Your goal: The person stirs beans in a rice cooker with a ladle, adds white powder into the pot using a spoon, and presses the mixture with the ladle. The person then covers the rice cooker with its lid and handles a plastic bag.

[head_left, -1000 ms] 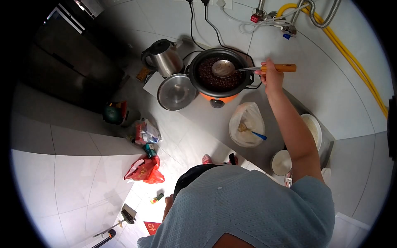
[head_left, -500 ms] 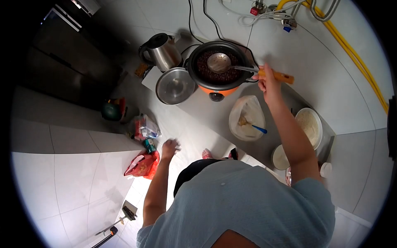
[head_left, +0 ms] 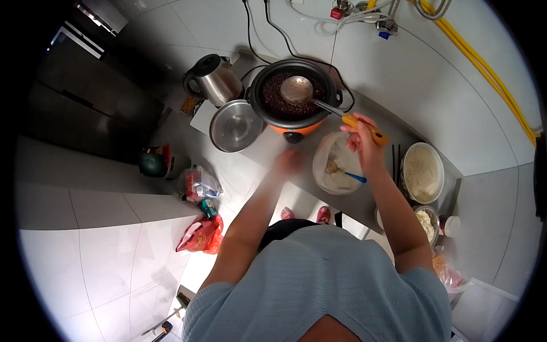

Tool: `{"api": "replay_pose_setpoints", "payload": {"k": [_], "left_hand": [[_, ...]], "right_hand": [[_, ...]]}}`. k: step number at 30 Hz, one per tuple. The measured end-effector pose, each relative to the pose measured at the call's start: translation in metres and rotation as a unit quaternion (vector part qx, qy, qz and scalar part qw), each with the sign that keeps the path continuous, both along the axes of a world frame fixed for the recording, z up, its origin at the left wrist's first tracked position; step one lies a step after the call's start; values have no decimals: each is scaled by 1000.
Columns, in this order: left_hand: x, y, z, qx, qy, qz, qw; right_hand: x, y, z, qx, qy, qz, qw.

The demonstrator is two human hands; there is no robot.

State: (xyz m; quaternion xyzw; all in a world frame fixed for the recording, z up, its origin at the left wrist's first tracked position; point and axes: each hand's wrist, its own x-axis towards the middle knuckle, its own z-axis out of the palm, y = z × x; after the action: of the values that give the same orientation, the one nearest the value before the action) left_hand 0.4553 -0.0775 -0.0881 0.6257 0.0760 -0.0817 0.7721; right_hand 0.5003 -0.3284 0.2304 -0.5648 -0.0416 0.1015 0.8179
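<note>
My right hand [head_left: 366, 147] grips the orange handle of a metal ladle [head_left: 297, 90]. The ladle's round bowl hangs over or rests in a black pot [head_left: 256, 102] on an orange electric cooker [head_left: 307, 130]. Dark red beans [head_left: 274, 101] fill the pot. My left hand [head_left: 289, 163] is over the counter's front edge, just below the cooker; motion blurs its fingers. Between my hands stands a bowl lined with a clear plastic bag [head_left: 326, 181], with a blue-handled spoon [head_left: 356, 178] in it.
Left of the cooker are a metal lid or pan [head_left: 236, 126] and a steel kettle [head_left: 218, 80]. On the right stand a white tub [head_left: 423, 174], chopsticks [head_left: 396, 162] and a bowl of white food [head_left: 426, 223]. Bags [head_left: 199, 233] lie on the floor.
My left hand has swung up and right from beside my body to the counter edge. My right hand has come lower with the ladle, whose handle now slants more steeply.
</note>
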Motion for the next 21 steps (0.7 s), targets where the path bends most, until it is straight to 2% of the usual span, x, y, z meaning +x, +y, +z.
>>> {"api": "replay_pose_setpoints", "payload": {"k": [2, 3, 5, 7, 8, 9, 10, 12, 19, 21], "left_hand": [[3, -5, -1, -48, 26, 38, 998], [3, -7, 7, -64, 34, 46, 996], [3, -10, 34, -122, 79, 64, 987], [4, -16, 79, -164, 114, 72, 977], [4, -20, 108, -272, 174, 115, 939], [3, -22, 125, -375, 232, 156, 884], [4, -23, 129, -376, 231, 156, 884], [5, -25, 134, -393, 248, 184, 866], [8, -27, 119, -378, 240, 185, 875], [11, -29, 119, -415, 240, 217, 850]], "right_hand": [[-4, -1, 5, -3, -9, -6, 1000], [-8, -2, 10, -40, -56, 3, 998], [-15, -2, 17, -78, -104, 13, 992], [-20, -1, 23, -157, -216, 54, 962], [-20, 0, 21, -158, -217, 55, 962], [-19, 1, 16, -187, -289, 51, 938], [-18, 2, 13, -214, -358, 46, 908], [-18, 3, 11, -218, -366, 46, 903], [-22, 4, 19, -269, -407, 15, 873], [-24, 4, 21, -274, -412, 8, 869]]}}
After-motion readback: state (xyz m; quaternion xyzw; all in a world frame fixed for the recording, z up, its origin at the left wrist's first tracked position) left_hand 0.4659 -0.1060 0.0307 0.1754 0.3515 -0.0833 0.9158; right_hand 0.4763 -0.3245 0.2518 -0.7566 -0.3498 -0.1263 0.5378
